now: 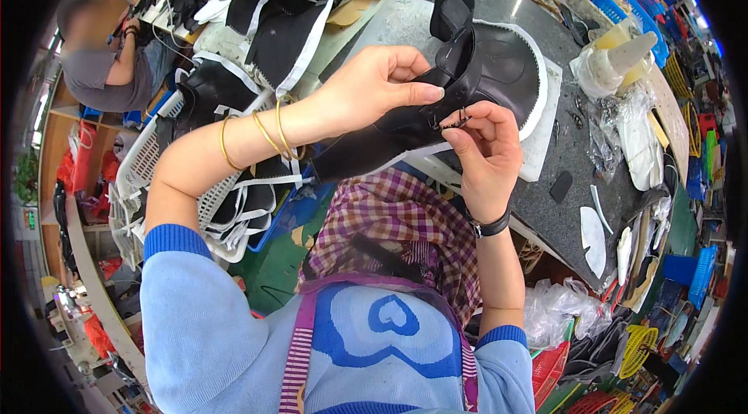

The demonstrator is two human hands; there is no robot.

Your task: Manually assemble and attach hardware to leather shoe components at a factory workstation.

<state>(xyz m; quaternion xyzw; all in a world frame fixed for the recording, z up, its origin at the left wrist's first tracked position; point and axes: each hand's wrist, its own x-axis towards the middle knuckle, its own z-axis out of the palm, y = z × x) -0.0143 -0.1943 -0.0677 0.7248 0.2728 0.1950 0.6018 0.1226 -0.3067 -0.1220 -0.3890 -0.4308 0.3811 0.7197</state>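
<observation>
A black leather shoe upper (502, 63) with a white-edged rim lies over a white board (552, 95) at the near side of the table. My left hand (389, 87) is closed on the upper, its thumb stretched along the edge of the opening. Just to the right, my right hand (489, 145) pinches a small dark metal buckle (455, 119) between thumb and fingertips, close against the upper's strap. Whether the buckle is fastened to the strap cannot be made out.
Black pieces with white edging (284, 32) pile up at the left, above a white basket (148, 153). A plastic-wrapped container (615, 59) and white cut pieces (592, 239) lie on the table's right. A blue basket (623, 5) stands behind. Another person (109, 67) sits far left.
</observation>
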